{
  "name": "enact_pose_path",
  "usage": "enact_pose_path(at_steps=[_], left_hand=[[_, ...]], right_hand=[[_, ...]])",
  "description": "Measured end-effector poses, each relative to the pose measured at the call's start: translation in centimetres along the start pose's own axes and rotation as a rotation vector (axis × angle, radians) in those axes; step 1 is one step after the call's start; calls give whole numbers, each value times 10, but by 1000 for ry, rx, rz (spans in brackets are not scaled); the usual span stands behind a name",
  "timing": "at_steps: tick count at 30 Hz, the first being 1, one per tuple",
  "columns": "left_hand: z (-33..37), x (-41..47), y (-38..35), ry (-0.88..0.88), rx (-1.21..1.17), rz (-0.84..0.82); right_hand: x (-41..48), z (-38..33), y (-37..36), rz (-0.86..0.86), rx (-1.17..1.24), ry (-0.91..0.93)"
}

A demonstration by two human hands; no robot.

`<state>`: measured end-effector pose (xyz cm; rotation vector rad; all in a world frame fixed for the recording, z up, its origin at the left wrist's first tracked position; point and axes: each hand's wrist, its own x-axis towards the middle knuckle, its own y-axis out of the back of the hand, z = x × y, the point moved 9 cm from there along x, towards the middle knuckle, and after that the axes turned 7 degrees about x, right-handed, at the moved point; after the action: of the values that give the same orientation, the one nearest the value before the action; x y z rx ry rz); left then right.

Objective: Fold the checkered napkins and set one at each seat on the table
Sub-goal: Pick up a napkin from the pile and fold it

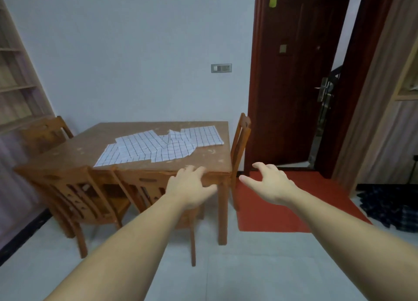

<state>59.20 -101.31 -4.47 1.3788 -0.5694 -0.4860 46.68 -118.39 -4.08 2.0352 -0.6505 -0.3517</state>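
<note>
Reaching forward, both bare arms stretch toward a wooden table (212, 158); the left hand (190, 187) shows over the table's near right corner, its fingers apart and relaxed, gripping nothing; whether it touches the edge cannot be told; the right hand (269, 183) hangs in the air beside that corner, above a red mat (282, 212), fingers spread and loosely bent, holding nothing. The checkered napkins (158, 145) lie unfolded on the tabletop, white with dark lines, overlapping one another in a loose row from the near left of the middle toward the far right edge; how many there are cannot be counted. Two wooden chairs are tucked in at the near side, the left chair (74, 187) and the second chair (140, 187) just beside it; a third chair (241, 142) stands at the right end; a fourth chair (48, 131) at the far left. A dark red door (294, 74) stands open behind; a dark plaid cloth (389, 208) lies on the floor at the right.
</note>
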Motion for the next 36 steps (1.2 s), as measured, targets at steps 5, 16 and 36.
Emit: enact_pose_path(at_steps=[5,16,36], left_hand=[[-5,122,-37,18,13,-2],[3,373,-61,22,-37,-57],[-2,707,-150,451,-91,-81]], right_hand=[[131,15,-14,-25,18,21],[379,37,6,-67,-20,35],[805,72,-29,-410,70,446]])
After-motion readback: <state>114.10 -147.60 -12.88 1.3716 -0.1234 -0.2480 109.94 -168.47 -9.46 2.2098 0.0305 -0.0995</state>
